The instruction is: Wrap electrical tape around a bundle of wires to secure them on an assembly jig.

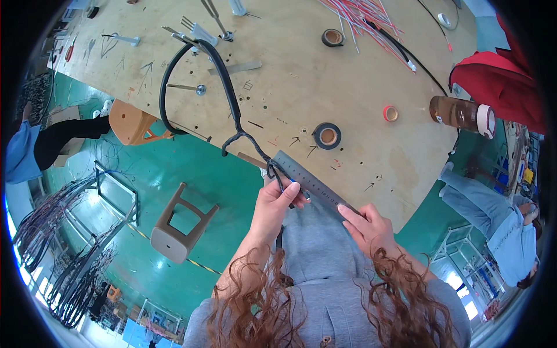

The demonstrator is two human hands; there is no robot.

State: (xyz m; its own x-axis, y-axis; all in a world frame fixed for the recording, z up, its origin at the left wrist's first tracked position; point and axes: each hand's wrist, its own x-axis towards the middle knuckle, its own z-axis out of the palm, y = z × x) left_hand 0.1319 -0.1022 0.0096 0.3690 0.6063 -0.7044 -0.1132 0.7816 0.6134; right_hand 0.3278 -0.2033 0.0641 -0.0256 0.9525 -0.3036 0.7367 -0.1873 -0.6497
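Note:
A black taped wire harness [231, 95] loops over upright pegs on the wooden table, and its branched end runs down to the near edge. My left hand [275, 204] pinches the thin end of that harness between thumb and fingers. In my right hand [368, 227] is the near end of a grey metal ruler [307, 180], gripped between thumb and fingers. The ruler lies slantwise beside the harness end, its far tip close to where the branches split. A roll of black tape [327, 136] rests on the table just beyond the ruler.
On the wooden table [371, 156] are another black tape roll [332, 38], a small red tape roll [390, 113], red and white wires [371, 23] and a brown bottle [461, 115]. A brown stool [180, 226] and an orange chair [132, 122] stand left. Other people are at both sides.

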